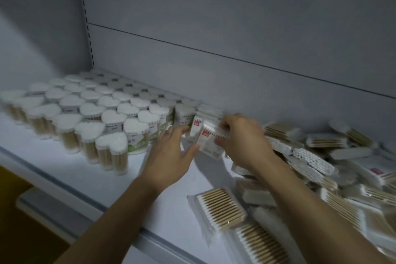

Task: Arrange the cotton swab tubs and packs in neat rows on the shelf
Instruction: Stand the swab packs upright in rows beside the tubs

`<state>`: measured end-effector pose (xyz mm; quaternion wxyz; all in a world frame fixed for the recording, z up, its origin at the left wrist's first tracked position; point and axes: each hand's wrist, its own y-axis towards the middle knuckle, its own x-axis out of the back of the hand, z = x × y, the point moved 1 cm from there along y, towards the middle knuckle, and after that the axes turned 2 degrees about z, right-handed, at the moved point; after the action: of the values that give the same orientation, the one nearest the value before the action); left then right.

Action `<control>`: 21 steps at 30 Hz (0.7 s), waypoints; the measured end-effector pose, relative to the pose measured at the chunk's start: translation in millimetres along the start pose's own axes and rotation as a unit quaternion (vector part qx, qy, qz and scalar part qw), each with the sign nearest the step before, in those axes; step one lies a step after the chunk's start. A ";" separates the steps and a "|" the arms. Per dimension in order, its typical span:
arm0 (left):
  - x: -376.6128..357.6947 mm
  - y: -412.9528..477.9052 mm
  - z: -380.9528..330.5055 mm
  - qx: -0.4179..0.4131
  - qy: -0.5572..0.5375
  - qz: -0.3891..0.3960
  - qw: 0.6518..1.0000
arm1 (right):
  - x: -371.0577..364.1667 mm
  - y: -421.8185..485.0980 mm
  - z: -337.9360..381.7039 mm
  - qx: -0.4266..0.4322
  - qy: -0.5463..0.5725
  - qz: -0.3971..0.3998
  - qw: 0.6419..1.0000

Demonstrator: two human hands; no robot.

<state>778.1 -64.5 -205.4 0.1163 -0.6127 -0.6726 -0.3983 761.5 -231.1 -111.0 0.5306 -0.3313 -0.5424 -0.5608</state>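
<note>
Two flat packs (218, 208) of swabs lie on the shelf (120, 180) near its front edge. Behind them, the right hand (242, 141) pinches a small pack (211, 141) with a red label, standing on the shelf. Left of that pack, the left hand (171, 154) has its fingers spread and touches it. Right of it lies a messy pile (334, 167) of packs. Farther back, left of it, heart-shaped tubs (90, 111) stand in rows.

Dim, bluish light overall. Brightest patch on the shelf (25, 135) at near left; back panel (235, 17) grey, dull. My hands cast soft shadows. Whole frame soft with motion blur. Straight edges bow toward the edges.
</note>
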 end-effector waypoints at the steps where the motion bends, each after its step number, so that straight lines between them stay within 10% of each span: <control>1: -0.4 -1.6 3.9 0.027 -0.011 -0.008 1.000 | -4.4 11.1 1.6 -0.006 -0.007 0.018 1.000; 21: -5.4 -3.1 13.2 -0.049 0.043 0.086 0.994 | -42.1 46.6 18.1 -0.072 -0.071 0.041 0.994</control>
<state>780.8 -59.3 -218.8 0.1480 -0.6555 -0.5916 -0.4453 811.5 -196.7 -135.4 0.4880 -0.4293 -0.5233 -0.5511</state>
